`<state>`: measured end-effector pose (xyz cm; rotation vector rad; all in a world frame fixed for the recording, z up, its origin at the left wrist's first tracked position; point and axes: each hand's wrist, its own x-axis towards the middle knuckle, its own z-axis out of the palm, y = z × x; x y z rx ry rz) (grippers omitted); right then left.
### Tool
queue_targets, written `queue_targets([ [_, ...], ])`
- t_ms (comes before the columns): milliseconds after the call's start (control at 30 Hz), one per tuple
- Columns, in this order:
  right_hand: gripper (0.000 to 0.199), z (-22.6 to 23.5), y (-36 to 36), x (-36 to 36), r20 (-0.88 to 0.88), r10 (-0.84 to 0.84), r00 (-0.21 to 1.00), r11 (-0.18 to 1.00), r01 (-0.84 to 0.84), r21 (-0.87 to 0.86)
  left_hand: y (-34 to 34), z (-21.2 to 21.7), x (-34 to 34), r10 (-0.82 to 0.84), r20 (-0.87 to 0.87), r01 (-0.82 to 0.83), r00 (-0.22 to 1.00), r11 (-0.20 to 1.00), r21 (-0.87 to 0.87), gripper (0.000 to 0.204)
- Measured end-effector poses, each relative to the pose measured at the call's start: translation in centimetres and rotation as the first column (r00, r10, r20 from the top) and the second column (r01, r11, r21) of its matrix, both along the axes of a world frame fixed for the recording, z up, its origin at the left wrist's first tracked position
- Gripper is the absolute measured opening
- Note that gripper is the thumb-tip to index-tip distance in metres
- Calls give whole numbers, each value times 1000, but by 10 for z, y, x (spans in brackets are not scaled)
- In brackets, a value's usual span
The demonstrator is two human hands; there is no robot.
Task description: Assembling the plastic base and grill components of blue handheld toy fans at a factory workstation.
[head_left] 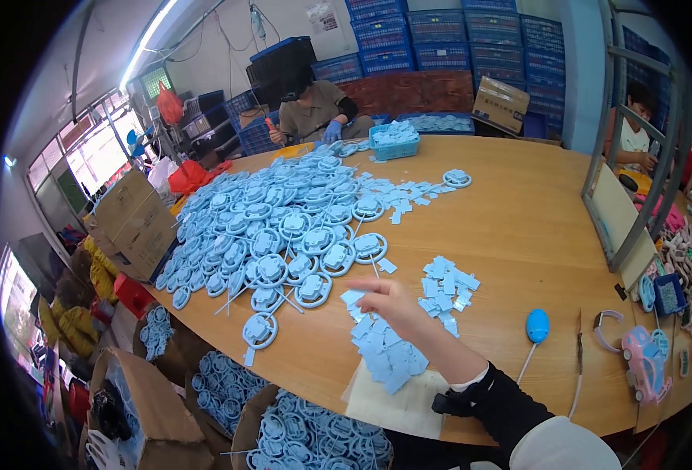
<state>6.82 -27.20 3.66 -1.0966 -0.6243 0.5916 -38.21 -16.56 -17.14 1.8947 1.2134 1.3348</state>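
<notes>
My right hand point(389, 304) reaches in over the table from the lower right, with a black sleeve and cuff at the wrist. Thumb and forefinger close around a small flat light-blue plastic piece point(351, 298), held at the fingertips. Right under the hand, a heap of flat blue pieces point(391, 358) lies partly on a pale sheet point(369, 403). Another small pile of the same pieces point(443, 288) sits just right of the hand. To the left spreads a large mound of light-blue ring-shaped plastic parts point(267, 227). My left hand is out of view.
A co-worker point(314, 110) with a blue glove sits across the wooden table point(510, 211). A blue basket point(395, 141) stands at the far edge. On the right lie a blue oval object point(538, 325), a pink toy car point(645, 362) and a metal frame point(608, 149). Boxes of rings point(307, 435) stand below.
</notes>
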Motion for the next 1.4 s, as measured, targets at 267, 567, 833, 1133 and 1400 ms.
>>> queue_targets([
  [267, 60, 9, 8, -110, -260, 507, 822, 779, -566, -271, -39, 166, 136, -406, -99, 357, 908, 630, 690, 28],
  [567, 50, 0, 11, -113, -109, 452, 886, 866, -464, -186, -56, 171, 177, -428, -47, 402, 903, 800, 445, 31],
  [833, 34, -1, 10, -111, 414, 286, 864, 958, -247, -146, -65, 163, 174, -332, 835, 819, 439, 530, -219, 65],
  [1133, 11, -7, 20, -108, 187, 126, 974, 986, -103, -129, -58, 155, 173, -77, 831, 659, 551, 651, -376, 74],
  [1400, 20, 0, 16, -129, 90, 395, 914, 913, -380, -147, -52, 154, 169, -206, 571, 363, 795, 916, -174, 93],
])
